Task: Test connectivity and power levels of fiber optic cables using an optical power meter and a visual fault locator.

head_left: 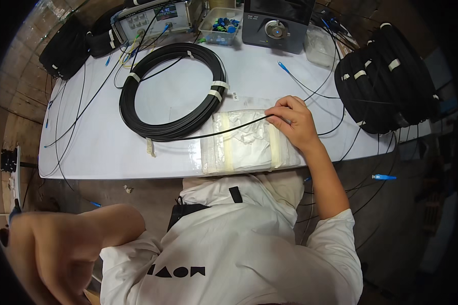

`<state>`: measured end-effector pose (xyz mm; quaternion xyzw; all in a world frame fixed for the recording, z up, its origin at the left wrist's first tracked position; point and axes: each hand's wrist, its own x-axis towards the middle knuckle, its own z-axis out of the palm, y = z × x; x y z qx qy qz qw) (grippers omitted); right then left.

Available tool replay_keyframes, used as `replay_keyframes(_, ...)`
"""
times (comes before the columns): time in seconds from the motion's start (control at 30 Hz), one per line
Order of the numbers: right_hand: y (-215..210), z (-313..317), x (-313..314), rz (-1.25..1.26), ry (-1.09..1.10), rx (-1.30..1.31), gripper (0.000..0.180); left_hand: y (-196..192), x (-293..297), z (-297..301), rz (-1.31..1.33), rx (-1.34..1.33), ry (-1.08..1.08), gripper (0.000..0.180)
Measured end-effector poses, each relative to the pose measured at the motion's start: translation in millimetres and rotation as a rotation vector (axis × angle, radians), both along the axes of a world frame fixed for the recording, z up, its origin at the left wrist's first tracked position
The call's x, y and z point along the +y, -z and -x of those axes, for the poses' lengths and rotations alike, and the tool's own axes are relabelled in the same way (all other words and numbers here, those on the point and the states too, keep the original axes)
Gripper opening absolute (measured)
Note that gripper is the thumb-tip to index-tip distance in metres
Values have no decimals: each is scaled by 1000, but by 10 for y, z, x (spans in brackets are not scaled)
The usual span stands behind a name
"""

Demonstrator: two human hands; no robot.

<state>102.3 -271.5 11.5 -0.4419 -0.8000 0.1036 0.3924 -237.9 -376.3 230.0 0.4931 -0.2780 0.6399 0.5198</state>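
At frame centre my right hand (294, 122) is pinching the black cable (229, 130) over the taped white pad (247, 142), beside the black cable coil (173, 91). My left hand's fingers aren't showing.

Desk (102, 147): white top, filling the upper half of the frame. Upper left: grey instrument (150, 20) with a small screen, thin leads running from its front. Top centre: clear tray (221, 24) of blue and green parts. To its right, a dark machine (275, 25) with a round front fitting. Clear bag (319, 47) just beside that machine. Right edge: stacked black coils (387, 81), white-banded. Upper left corner: further black coils (66, 48). Blue connector (382, 177) hangs below the desk, right.
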Motion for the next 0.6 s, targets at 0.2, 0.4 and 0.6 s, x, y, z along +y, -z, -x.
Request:
replay_keyframes(0.2, -81, -12, -38, -77, -5, -64, 17, 602, 633, 408, -492, 900, -87, 32)
replay_keyframes(0.4, -319, -119, -158, -125, -51, -170, 21, 1706, 959, 769, -255, 1699, -1313, 64)
replay_keyframes(0.6, -1007, -198, -287, -313, -50, -271, 26, 1927, 1028, 649, -167, 1704, -1301, 42)
